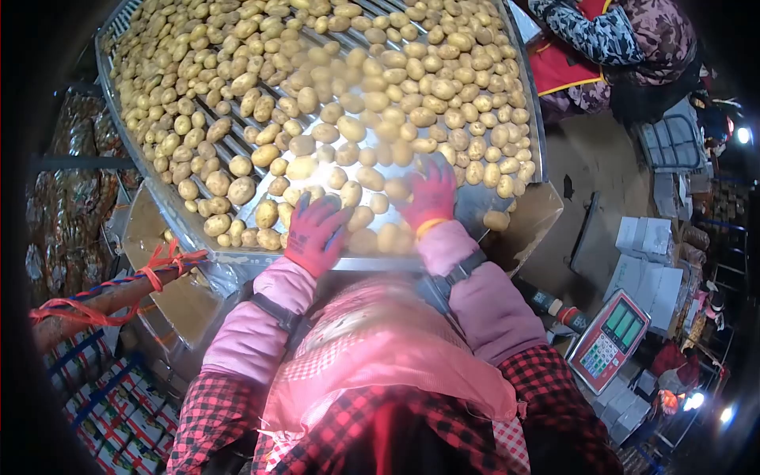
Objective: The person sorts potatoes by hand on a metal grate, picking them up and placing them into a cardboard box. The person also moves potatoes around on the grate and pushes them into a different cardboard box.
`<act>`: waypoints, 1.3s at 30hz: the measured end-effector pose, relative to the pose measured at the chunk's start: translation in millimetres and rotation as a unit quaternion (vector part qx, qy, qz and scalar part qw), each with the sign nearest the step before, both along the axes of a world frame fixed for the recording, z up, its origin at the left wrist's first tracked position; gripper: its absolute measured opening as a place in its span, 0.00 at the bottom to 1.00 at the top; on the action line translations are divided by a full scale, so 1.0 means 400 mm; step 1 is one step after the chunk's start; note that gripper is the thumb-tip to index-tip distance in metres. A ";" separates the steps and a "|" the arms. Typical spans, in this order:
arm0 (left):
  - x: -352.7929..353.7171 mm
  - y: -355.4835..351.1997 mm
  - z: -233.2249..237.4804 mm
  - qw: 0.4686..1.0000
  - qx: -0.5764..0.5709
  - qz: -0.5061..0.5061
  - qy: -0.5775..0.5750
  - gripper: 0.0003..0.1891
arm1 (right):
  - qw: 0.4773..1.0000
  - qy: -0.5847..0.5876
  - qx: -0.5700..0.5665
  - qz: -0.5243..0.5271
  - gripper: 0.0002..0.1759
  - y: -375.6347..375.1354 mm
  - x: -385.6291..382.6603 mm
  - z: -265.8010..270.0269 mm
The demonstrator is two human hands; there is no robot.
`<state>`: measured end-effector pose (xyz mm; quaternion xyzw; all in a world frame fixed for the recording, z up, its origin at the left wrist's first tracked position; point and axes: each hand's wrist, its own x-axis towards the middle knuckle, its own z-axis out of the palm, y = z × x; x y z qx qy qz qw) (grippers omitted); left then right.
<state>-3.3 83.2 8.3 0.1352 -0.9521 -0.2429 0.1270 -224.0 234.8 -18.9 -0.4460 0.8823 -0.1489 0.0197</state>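
Observation:
Both my hands wear red gloves with grey fingertips. My left hand (317,231) lies at the near edge of the metal sorting table (372,264), fingers spread among the potatoes (266,213). To its right, my right hand (431,195) reaches over the metal surface with its fingers stretched out, close to more potatoes. I see nothing gripped in either hand, though the undersides of the fingers are hidden. Potatoes cover most of the slatted table, and a hazy patch blurs some of them in the middle.
Cardboard boxes (532,226) stand at both near corners of the table. A pole tied with red string (119,297) juts in from the left. At the right is a weighing scale display (609,340). Another person's camouflage sleeve (590,38) shows at the upper right.

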 end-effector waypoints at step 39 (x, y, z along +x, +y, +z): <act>-0.075 -0.006 0.039 0.971 -0.103 -0.083 -0.202 0.50 | 0.990 0.002 0.026 -0.141 0.40 0.170 -0.241 0.025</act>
